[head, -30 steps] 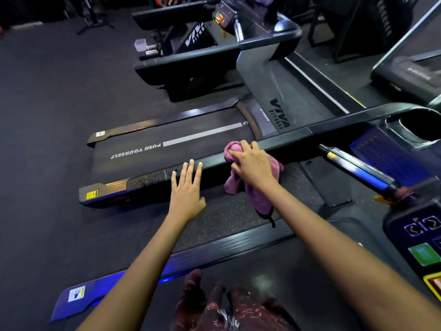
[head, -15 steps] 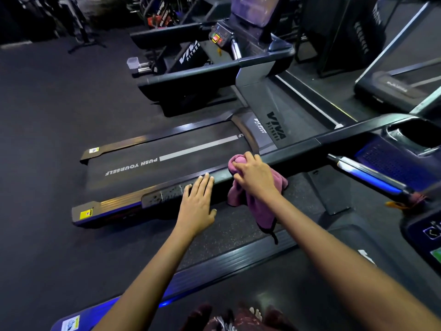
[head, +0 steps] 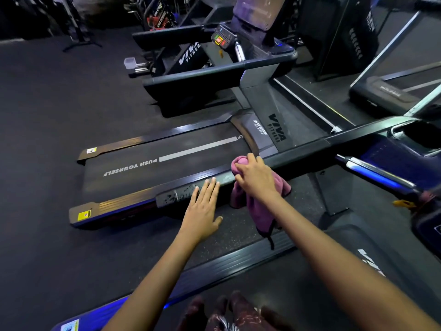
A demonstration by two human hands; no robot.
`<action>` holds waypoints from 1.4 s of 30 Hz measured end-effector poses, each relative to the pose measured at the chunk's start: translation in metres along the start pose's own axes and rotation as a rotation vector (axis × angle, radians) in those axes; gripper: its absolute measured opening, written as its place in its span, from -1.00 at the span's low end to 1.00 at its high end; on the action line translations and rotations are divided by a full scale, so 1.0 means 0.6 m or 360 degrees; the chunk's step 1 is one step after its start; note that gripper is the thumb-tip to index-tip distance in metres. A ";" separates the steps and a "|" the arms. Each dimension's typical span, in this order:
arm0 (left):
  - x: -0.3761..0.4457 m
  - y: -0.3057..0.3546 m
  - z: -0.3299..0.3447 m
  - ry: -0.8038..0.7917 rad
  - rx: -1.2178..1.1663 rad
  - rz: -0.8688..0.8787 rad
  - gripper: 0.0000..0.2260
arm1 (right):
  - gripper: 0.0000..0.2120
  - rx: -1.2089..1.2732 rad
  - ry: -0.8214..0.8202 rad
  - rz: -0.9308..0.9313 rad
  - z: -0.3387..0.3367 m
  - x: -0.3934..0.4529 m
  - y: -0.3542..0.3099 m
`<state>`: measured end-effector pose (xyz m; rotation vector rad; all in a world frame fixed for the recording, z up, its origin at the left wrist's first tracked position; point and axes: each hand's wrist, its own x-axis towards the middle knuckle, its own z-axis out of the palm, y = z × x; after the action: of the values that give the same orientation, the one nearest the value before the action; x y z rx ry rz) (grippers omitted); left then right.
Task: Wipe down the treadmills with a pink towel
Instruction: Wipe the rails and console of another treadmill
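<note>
A pink towel (head: 256,206) is bunched under my right hand (head: 256,179), which grips it against the long black handrail (head: 307,150) of the treadmill I stand on. Part of the towel hangs down below the rail. My left hand (head: 202,209) lies flat with straight fingers on the same rail, just left of the towel, its fingertips at the rail's top edge. Water drops speckle the rail (head: 176,197) left of my left hand. Beyond the rail lies the neighbouring treadmill's belt (head: 152,163), printed PUSH YOURSELF.
The console (head: 427,218) and a chrome grip bar (head: 377,174) of my treadmill are at the right. The neighbouring treadmill's console (head: 222,39) and handrail (head: 198,75) stand behind. Dark rubber floor (head: 47,115) stretches left. More gym machines line the back.
Both hands have slid a little along the rail toward the right, the right hand dragging the towel. The view has tilted upward.
</note>
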<state>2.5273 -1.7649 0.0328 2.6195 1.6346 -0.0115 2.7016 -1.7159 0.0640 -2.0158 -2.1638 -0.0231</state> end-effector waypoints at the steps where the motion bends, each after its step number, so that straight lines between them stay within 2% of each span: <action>1: -0.003 -0.001 0.000 0.0001 -0.0004 0.0003 -0.24 | -0.68 0.0008 -0.0016 -0.0037 0.003 -0.001 -0.014; 6: -0.012 -0.006 0.002 0.0013 -0.0032 0.0025 -0.24 | -0.61 0.0093 -0.0064 -0.0311 0.009 -0.035 -0.001; 9: -0.020 -0.014 0.006 0.0012 -0.0034 0.0016 -0.22 | -0.64 -0.0009 -0.0092 -0.0203 0.001 -0.037 0.016; 13: -0.034 -0.027 0.011 0.0033 -0.0058 -0.0009 -0.22 | -0.69 -0.0003 0.0010 -0.0055 -0.001 -0.019 -0.031; 16: -0.041 -0.035 0.011 0.0033 -0.0060 -0.0006 -0.22 | -0.67 0.0030 -0.0025 -0.0192 0.013 -0.030 -0.064; 19: -0.048 -0.046 0.013 0.0034 -0.0075 0.0003 -0.22 | -0.62 0.0116 -0.0059 -0.0305 0.014 -0.045 -0.048; 22: -0.054 -0.061 0.015 0.0045 -0.0091 0.0004 -0.22 | -0.67 0.0033 -0.0126 -0.0187 0.004 -0.038 -0.038; 25: -0.061 -0.074 0.020 0.0061 -0.0107 -0.0009 -0.22 | -0.71 0.0017 -0.0073 -0.0041 0.000 -0.020 -0.082; 28: -0.069 -0.090 0.025 0.0146 -0.0085 0.0017 -0.15 | -0.71 0.0038 -0.0049 -0.0130 0.014 -0.022 -0.130; 32: -0.078 -0.115 0.037 0.0195 -0.0016 0.0050 -0.07 | -0.64 0.0150 -0.0083 -0.0316 0.023 -0.046 -0.108; 35: -0.086 -0.123 0.041 0.0237 -0.0007 0.0076 -0.07 | -0.66 0.0070 -0.0078 -0.0228 0.017 -0.045 -0.093; 38: -0.095 -0.128 0.047 0.0251 -0.0020 0.0079 -0.08 | -0.70 0.0023 -0.0010 -0.0071 0.013 -0.029 -0.129; 42: -0.110 -0.137 0.055 0.0295 -0.0105 0.0091 -0.09 | -0.64 0.0052 -0.0096 -0.0282 0.020 -0.032 -0.148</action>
<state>2.4251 -1.7898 -0.0012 2.6862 1.5797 0.2904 2.6135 -1.7402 0.0593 -1.8240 -2.3578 0.0498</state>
